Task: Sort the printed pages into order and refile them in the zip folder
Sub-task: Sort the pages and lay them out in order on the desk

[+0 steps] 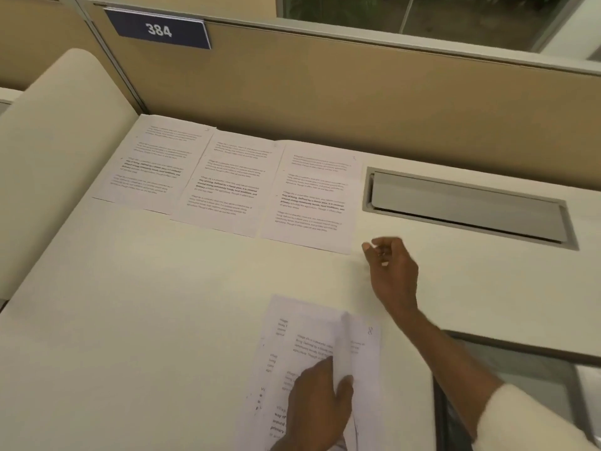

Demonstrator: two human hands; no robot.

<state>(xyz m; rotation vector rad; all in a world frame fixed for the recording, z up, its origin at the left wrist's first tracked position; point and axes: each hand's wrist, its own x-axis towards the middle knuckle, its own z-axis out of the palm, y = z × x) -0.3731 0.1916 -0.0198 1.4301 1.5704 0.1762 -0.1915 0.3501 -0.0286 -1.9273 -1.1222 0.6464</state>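
Note:
Three printed pages lie side by side at the back of the desk: a left page [149,164], a middle page [227,187] and a right page [315,196]. A loose stack of pages [312,340] sits near the front edge, one sheet marked 8 at its top corner. My left hand [320,408] pinches a lifted sheet of that stack between thumb and fingers. My right hand [390,271] hovers just right of the right page's lower corner, fingers loosely curled and holding nothing. No zip folder is visible for certain.
The cream desk [130,304] is backed by a tan partition [325,92] bearing a blue sign reading 384 [159,29]. A grey cable flap [465,206] is set into the desk at right. A dark object [507,369] lies off the desk's right front edge.

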